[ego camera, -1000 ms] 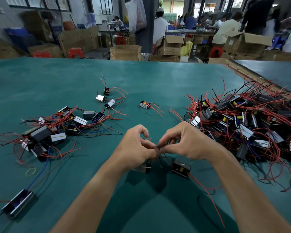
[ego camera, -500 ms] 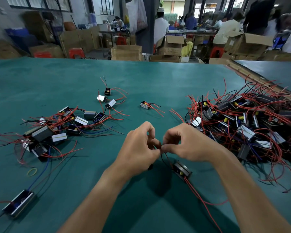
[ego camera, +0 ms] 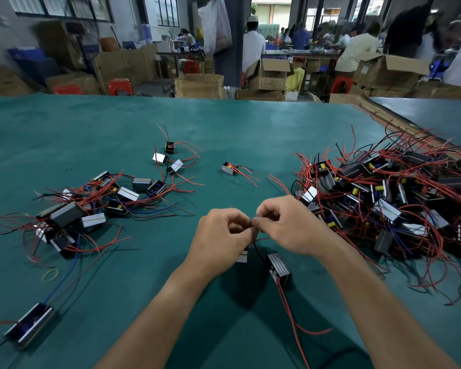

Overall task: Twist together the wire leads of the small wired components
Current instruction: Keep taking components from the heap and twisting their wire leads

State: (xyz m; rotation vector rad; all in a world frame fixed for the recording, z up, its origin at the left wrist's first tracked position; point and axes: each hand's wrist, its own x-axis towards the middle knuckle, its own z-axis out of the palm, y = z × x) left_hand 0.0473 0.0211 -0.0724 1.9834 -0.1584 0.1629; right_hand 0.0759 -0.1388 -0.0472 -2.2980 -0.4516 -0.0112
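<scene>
My left hand (ego camera: 218,235) and my right hand (ego camera: 288,225) meet fingertip to fingertip above the green table (ego camera: 224,123), both pinching thin wire leads (ego camera: 256,242) between thumb and fingers. Below them hangs a small grey and black component (ego camera: 278,267) with a long red lead (ego camera: 293,323) trailing toward me. A second small component (ego camera: 242,256) peeks out under my left hand, mostly hidden.
A big heap of wired components (ego camera: 389,198) fills the right side. A smaller group (ego camera: 91,206) lies at the left, with a few loose ones (ego camera: 230,168) farther back. A long module (ego camera: 30,326) and a yellow rubber band (ego camera: 50,274) lie near left. Cardboard boxes and people sit beyond the table.
My hands stay joined and shift slightly up and away. The hanging component has turned and now points lengthwise toward me. My fingers have re-gripped the leads.
</scene>
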